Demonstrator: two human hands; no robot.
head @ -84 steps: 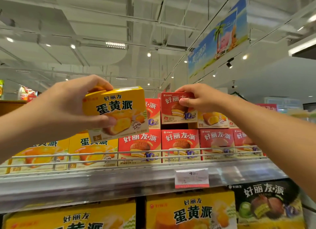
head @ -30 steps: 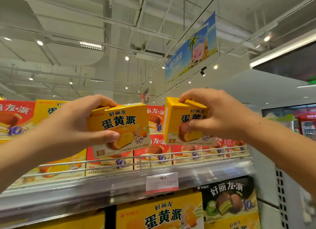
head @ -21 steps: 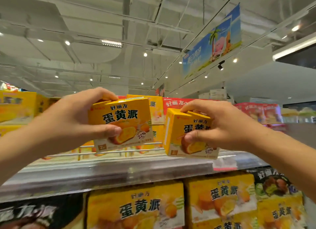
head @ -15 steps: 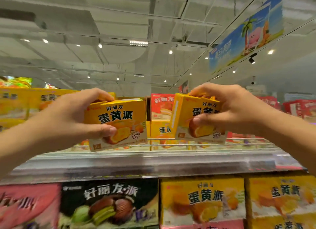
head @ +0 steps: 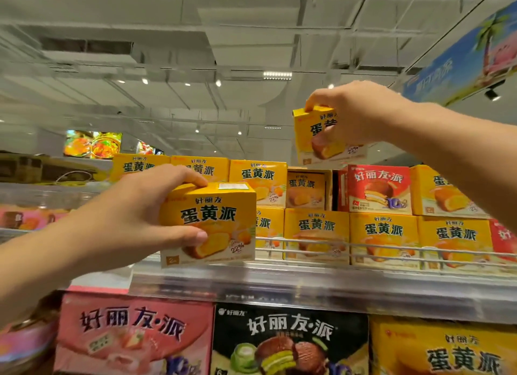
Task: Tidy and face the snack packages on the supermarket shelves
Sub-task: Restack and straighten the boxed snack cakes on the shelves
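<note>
My left hand [head: 137,218] grips a yellow egg-yolk pie box [head: 212,220] by its left end, held in front of the top shelf's wire rail [head: 391,247]. My right hand [head: 361,114] holds a second yellow box [head: 310,139] higher up, above a recessed yellow box [head: 306,190] in the upper row. Stacked yellow boxes [head: 383,234] fill the top shelf in two rows. One red pie box [head: 379,188] stands among them in the upper row.
The clear shelf lip [head: 307,285] runs across below the rail. On the shelf beneath stand large pink [head: 134,335], black [head: 291,341] and yellow [head: 447,349] boxes. A blue hanging banner [head: 461,64] is at upper right.
The view has shifted left along the shelf. My right hand has lifted its yellow box up above the upper row. My left hand still holds its box, now lower in front of the rail.
</note>
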